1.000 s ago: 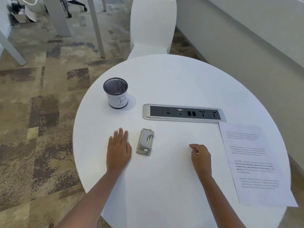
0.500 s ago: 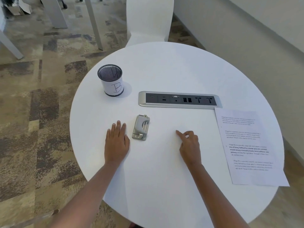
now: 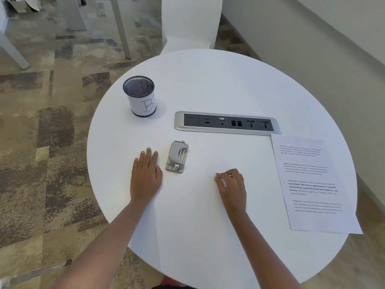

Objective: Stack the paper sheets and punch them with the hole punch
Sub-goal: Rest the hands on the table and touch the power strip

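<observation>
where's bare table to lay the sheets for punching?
Free: the table beyond the power strip, and the near patch between the left hand and right hand. Crowded: the right edge under the paper sheets, and around the hole punch and mesh cup.

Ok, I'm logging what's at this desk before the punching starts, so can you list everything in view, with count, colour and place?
table: one, white, round, fills the middle of the view.
hole punch: one, silver-grey metal, on the table just right of the left hand.
paper sheets: printed white pages, count unclear, at the table's right edge, near corner overhanging.
power strip: one, silver with a dark socket panel, set in the table centre.
mesh cup: one, black mesh with a white label marked B, far left of the table.
chair: one, white, beyond the table.
carpet: patterned brown-beige, on the left.
left hand: flat on the table, empty.
right hand: fingers curled, resting on the table, empty.
</observation>
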A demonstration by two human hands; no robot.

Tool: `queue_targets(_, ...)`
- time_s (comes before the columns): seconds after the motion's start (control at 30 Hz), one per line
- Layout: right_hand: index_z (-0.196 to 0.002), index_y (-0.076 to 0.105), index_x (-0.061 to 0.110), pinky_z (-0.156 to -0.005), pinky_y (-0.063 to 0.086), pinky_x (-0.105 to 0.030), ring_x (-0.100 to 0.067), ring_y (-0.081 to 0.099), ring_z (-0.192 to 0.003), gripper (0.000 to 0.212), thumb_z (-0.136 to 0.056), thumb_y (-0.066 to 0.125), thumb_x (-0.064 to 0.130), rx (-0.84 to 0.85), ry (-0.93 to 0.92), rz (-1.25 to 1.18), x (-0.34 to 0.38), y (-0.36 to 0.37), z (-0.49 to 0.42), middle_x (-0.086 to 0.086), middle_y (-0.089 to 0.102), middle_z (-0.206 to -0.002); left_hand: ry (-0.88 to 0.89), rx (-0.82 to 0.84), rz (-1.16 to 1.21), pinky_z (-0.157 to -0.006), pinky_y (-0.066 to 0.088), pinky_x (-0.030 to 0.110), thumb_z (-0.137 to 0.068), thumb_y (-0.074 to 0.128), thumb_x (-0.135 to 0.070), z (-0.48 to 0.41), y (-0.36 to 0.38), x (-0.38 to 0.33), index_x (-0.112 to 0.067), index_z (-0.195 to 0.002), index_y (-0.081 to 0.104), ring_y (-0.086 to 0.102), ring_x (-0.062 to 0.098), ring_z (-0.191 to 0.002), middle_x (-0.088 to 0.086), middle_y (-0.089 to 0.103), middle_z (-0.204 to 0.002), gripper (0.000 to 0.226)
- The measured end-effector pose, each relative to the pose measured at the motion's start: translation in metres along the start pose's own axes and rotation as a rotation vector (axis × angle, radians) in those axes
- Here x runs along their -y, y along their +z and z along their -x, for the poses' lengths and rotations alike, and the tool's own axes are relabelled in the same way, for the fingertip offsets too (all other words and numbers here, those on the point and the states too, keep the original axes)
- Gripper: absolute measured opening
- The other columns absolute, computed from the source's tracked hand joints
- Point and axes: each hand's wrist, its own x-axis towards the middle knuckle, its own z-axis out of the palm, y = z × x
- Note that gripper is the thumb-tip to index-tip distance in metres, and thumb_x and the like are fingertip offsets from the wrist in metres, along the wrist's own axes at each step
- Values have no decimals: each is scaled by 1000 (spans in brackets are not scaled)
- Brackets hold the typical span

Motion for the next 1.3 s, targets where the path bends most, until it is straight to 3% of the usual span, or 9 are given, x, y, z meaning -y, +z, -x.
queue_targets(0.4, -93, 64, 2, -68, 49, -42, -30, 51, -94, 19, -92, 49, 13, -23, -82, 140, 3, -1, -9, -13, 57, -103, 2, -57, 26, -108, 33, 53, -83, 41, -10, 0, 3, 2, 2, -128, 51, 44, 40, -129, 24, 46, -140, 48)
queue_targets(0.57, -66, 61, -3, -39, 49, -36, -34, 57, -57, 10, -70, 69, -8, -103, -215, 296, 12, -3, -7, -19, 61, -72, 8, -60, 24, -107, 35, 53, -82, 43, -10, -1, 4, 2, 1, -127, 53, 45, 40, -128, 24, 47, -138, 47)
queue_targets(0.67, -65, 60, -4, -39, 48, -36, -34, 58, -56, 10, -68, 69, -9, -110, -245, 334, 12, 0, -8, -20, 61, -70, 8, -59, 25, -107, 34, 52, -82, 42, -11, -2, 4, 3, 1, -127, 53, 45, 40, -128, 24, 47, -139, 48)
queue_targets(0.8, -88, 58, -8, -72, 47, -46, -36, 51, -91, 14, -88, 47, 0, -7, -80, 166, 4, 9, -15, -22, 55, -99, 13, -66, 20, -106, 36, 52, -82, 43, -11, -2, 4, 3, 1, -126, 53, 46, 40, -127, 24, 48, -138, 47)
queue_targets(0.9, -88, 58, -5, -86, 41, -33, -29, 44, -100, 15, -90, 46, 3, -5, 82, -178, 0, 8, -17, -15, 51, -106, 12, -70, 23, -106, 36, 52, -82, 44, -11, -2, 4, 4, 1, -126, 53, 46, 40, -128, 24, 48, -138, 47)
queue_targets(1.0, -59, 49, 12, -67, 38, -27, -22, 40, -80, 32, -88, 46, 0, -8, 136, -397, -2, -1, -21, -6, 50, -75, 10, -66, 16, -107, 35, 52, -83, 43, -11, -2, 4, 4, 1, -127, 53, 46, 39, -128, 23, 48, -139, 47)
queue_targets(1.07, -51, 25, 20, -51, 19, -23, -16, 26, -66, 46, -88, 43, -2, 19, 121, -452, -1, -7, -23, 5, 27, -57, 13, -67, 7, -107, 35, 51, -83, 43, -12, -2, 5, 5, 0, -127, 53, 46, 39, -128, 23, 48, -139, 47)
queue_targets(1.13, -56, 20, 18, -52, 10, -27, -15, 16, -58, 42, -88, 42, 0, 43, 123, -472, -1, -11, -23, 3, 17, -57, 13, -62, 5, -107, 35, 51, -83, 42, -12, -3, 5, 5, 0, -128, 52, 45, 38, -129, 22, 47, -139, 47)
queue_targets(1.3, -56, 19, 23, -48, 10, -25, -10, 13, -52, 44, -90, 41, 7, 88, 195, -520, -3, -14, -22, 3, 17, -57, 14, -59, 9, -108, 35, 51, -83, 42, -12, -3, 5, 5, 0, -128, 52, 44, 38, -129, 22, 46, -140, 48)
